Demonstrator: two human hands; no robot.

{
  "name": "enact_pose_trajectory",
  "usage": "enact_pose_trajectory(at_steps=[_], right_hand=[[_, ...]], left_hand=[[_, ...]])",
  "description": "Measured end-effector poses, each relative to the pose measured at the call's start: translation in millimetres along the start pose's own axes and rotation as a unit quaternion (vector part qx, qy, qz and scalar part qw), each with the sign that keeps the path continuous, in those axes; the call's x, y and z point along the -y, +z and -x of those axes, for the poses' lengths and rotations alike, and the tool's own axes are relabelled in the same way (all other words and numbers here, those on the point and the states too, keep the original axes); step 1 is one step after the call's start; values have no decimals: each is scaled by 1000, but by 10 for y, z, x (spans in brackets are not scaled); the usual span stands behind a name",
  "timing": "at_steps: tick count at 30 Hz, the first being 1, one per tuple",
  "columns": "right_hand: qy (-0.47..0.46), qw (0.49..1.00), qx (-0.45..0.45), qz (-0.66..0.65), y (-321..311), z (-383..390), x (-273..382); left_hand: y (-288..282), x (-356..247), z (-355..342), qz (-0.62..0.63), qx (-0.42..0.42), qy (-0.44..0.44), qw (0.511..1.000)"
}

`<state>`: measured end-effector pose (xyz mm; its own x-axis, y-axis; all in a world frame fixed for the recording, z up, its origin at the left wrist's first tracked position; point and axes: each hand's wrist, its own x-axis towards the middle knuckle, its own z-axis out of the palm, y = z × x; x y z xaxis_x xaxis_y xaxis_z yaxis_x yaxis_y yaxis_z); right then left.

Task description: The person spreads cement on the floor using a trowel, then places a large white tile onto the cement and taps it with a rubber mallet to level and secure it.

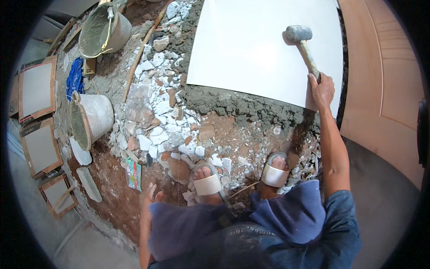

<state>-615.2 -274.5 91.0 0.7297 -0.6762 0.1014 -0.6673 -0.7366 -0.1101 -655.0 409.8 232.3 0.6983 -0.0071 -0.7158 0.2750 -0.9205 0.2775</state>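
My right hand [323,91] is wrapped round the wooden handle of a mallet [299,33] with a grey, worn head. The mallet's head is over a large white tile [251,49], toward its right side; whether it touches the surface I cannot tell. Grey wet mortar [233,102] shows along the tile's near edge and its left side. My left hand [151,197] hangs beside my left knee, partly hidden by the leg, with fingers apart and nothing in it.
White and brown rubble [156,130] covers the ground left of the tile. Two mortar-coated buckets [99,115] stand at left, near a blue plastic bag [75,78]. Framed panels [42,145] line the far left. A wooden door [385,71] borders the right. A green packet [133,174] lies near my left hand.
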Motion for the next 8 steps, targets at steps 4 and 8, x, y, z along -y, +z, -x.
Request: enact_pose_trajectory(at_steps=[4, 8], right_hand=[[-63, 995, 30, -68, -477, 62, 179], [-117, 970, 119, -176, -1392, 883, 0]], left_hand=[[-577, -282, 668, 17, -66, 7, 998], [-951, -336, 1871, -44, 3, -104, 994]])
